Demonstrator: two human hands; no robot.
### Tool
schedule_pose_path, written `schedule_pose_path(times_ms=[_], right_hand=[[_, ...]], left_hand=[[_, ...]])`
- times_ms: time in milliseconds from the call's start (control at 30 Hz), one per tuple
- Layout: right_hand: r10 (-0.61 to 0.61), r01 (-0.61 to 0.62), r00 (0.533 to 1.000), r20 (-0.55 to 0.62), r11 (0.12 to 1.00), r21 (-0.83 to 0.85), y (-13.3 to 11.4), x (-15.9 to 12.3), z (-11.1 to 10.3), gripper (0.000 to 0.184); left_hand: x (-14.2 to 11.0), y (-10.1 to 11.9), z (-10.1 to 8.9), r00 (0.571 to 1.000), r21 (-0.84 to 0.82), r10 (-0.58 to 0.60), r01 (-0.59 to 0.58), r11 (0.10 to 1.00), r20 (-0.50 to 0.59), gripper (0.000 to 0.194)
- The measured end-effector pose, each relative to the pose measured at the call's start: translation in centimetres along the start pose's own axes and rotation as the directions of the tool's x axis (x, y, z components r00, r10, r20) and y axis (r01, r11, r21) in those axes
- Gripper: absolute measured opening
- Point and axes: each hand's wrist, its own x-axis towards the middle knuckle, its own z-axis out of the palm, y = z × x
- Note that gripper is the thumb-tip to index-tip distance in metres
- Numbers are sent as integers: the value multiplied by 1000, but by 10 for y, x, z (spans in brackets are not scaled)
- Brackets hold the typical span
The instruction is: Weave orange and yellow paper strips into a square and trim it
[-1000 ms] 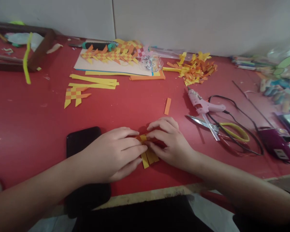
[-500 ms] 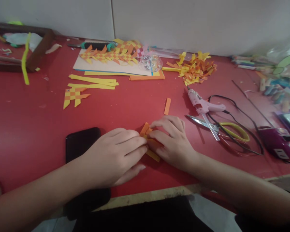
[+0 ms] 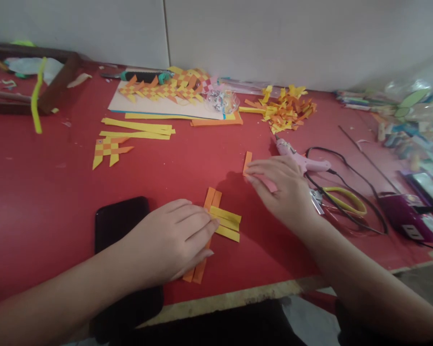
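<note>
My left hand (image 3: 182, 235) is closed on the woven paper strips (image 3: 226, 223), holding them down on the red table. Orange strips run up and down through the weave, and yellow strips stick out to its right. The middle of the weave is hidden under my fingers. Up and to the right, my right hand (image 3: 281, 187) has its thumb and fingertips together at the lower end of a short orange paper strip (image 3: 248, 159) lying on the table.
A black phone (image 3: 120, 218) lies under my left forearm. Beyond my right hand are a pink glue gun (image 3: 315, 165) with its cord and yellow-handled scissors (image 3: 346, 199). Farther back lie a woven paper fish (image 3: 108, 149), yellow strips (image 3: 137, 126) and a pile of paper scraps (image 3: 288, 108).
My right hand has left the weave and moved up and right to the loose orange strip. My left hand stays on the weave, which now shows more and is turned. The view has shifted slightly.
</note>
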Motion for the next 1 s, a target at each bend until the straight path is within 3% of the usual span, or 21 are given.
schedule_pose_path(times_ms=[67,167,267,433,600,800,1000], right_hand=[[36,-37,999,-10,998,-46,12,1,-2,18],[51,-41,996,76,991,-124,18,0,0,31],[33,-15,993,116,988,-152,17,-1,6,28],[-17,24,997,69,995,-98,10,-2,8,16],[-20,23,998,56,998,-53,6,-2,7,15],[29,-26,999,45,997,-77,11,3,15,36],[32,-35,999,-41,997,-62,7,5,15,21]], left_hand=[[-1,0,1,1000,13,-6,6,1000,1,30],[-2,1,1,1000,25,-17,17,1000,4,30],[-2,1,1,1000,30,-17,17,999,10,30],[-3,1,3,1000,27,-27,27,999,11,29],[-2,0,3,999,32,-38,38,999,25,28],[-1,1,1,999,11,-41,41,999,10,26],[1,0,-1,997,-30,-69,69,997,-14,23]])
